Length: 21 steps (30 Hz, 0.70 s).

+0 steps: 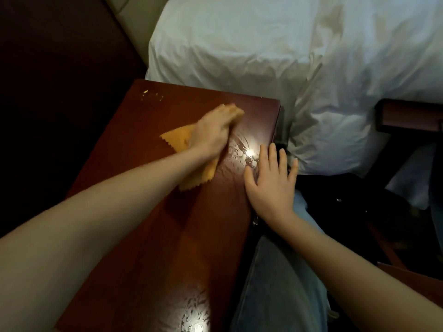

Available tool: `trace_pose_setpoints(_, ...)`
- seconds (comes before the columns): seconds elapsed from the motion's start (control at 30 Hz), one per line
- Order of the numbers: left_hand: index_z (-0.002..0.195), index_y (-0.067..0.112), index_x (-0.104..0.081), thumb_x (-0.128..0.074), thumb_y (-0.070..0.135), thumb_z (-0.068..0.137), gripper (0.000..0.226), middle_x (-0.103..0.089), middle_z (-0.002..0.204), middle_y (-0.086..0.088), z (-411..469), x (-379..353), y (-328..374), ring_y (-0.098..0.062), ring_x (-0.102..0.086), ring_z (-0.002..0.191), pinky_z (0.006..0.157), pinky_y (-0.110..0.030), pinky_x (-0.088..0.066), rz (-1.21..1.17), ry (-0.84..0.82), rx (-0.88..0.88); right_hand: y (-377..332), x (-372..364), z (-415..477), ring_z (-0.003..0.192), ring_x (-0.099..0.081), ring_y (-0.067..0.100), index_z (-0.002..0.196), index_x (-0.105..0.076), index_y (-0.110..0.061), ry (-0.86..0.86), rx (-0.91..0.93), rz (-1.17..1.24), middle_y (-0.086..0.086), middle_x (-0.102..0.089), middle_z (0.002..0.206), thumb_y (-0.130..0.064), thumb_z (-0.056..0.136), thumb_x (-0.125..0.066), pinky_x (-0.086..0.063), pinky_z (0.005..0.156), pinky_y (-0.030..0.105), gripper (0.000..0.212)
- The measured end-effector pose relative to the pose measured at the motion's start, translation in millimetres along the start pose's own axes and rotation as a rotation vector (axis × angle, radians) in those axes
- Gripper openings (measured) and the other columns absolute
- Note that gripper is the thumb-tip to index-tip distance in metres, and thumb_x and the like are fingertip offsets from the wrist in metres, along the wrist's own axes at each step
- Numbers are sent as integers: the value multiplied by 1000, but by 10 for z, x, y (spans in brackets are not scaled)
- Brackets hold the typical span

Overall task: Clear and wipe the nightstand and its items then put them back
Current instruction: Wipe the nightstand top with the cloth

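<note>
Left fingers: lying together, stretched forward, pressing down on a yellow-orange cloth with zigzag-cut edges; motion-blurred.
Left hand: resting palm-down on the cloth, covering its middle; cloth corners sticking out to the left of the fingers and back under the wrist.
Right fingers: spreading apart, straight, holding nothing.
Right hand: lying flat at the right edge of a glossy reddish-brown wooden nightstand; outer fingers reaching past that edge.
Nightstand: sitting directly under both sets of fingers, cloth lying on its top.
Smeary patch in bright glare: shining between the left and right fingers.
Rumpled white bed sheet: lying beyond all the fingertips.
Blue denim leg: showing behind the right fingers, below the wrist.
</note>
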State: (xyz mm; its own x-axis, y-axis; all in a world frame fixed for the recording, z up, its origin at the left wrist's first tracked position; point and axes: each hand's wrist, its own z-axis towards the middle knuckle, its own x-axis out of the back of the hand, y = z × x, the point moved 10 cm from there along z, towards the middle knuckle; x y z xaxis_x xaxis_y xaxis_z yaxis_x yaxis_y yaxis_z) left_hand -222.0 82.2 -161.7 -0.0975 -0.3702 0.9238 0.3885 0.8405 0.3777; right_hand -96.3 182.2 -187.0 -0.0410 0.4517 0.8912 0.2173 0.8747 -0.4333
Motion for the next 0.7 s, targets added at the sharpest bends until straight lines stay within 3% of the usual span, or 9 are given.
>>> trace_pose_setpoints(0.1, 139, 26, -41, -36, 9, 92, 50, -37, 146, 5, -664, -156, 409, -7, -24, 136, 110, -23, -13, -18, -136, -269, 124, -7, 49, 145, 7, 22, 149, 1, -18, -97, -10, -14, 5, 3, 158, -56, 94, -26, 13, 113, 44, 73)
trace_pose_setpoints(0.2, 140, 28, -38, -35, 12, 93, 49, -34, 146, 9, -745, -159, 391, 0, -19, 133, 110, -21, -11, -28, -235, -367, 221, -94, 5, 144, 10, 23, 148, 9, -17, -211, -47, 22, 8, 10, 157, -67, 87, -31, 13, 113, 45, 89)
trace_pose_setpoints(0.27, 139, 27, -41, -39, 6, 92, 51, -36, 147, 5, -376, -81, 209, -5, -23, 135, 110, -20, -12, 0, -166, -285, 206, -141, -33, 144, 13, 22, 147, 13, -16, -255, -16, 18, 9, 13, 156, -74, 80, -34, 15, 112, 45, 101)
trace_pose_setpoints(0.4, 141, 24, -38, -31, 10, 96, 48, -31, 150, 4, 439, 43, -341, -15, -23, 140, 113, -27, -15, 43, 14, 153, 220, -221, -65, 143, 18, 23, 144, 23, -17, -331, 12, 18, 8, 19, 155, -82, 66, -45, 16, 111, 46, 122)
trace_pose_setpoints(0.5, 141, 24, -38, -29, 12, 96, 48, -32, 150, 4, 517, 5, -209, -14, -22, 140, 114, -27, -16, 43, 55, 189, 234, -281, -68, 142, 19, 23, 141, 29, -20, -426, 19, 60, 7, 21, 155, -80, 60, -55, 17, 111, 48, 132)
trace_pose_setpoints(0.6, 138, 26, -43, -29, 11, 91, 51, -37, 147, 4, 41, -139, 318, -12, -26, 138, 114, -29, -19, -10, -15, -82, 276, -311, -71, 142, 20, 21, 140, 31, -25, -516, 32, 94, 4, 23, 154, -73, 57, -65, 16, 111, 49, 136)
trace_pose_setpoints(0.7, 138, 25, -42, -32, 12, 91, 50, -37, 146, 5, -584, -350, 781, -4, -21, 136, 112, -20, -10, -45, -250, -427, 362, -325, -80, 141, 22, 22, 141, 29, -29, -588, 33, 108, -1, 26, 154, -67, 60, -69, 13, 111, 52, 132)
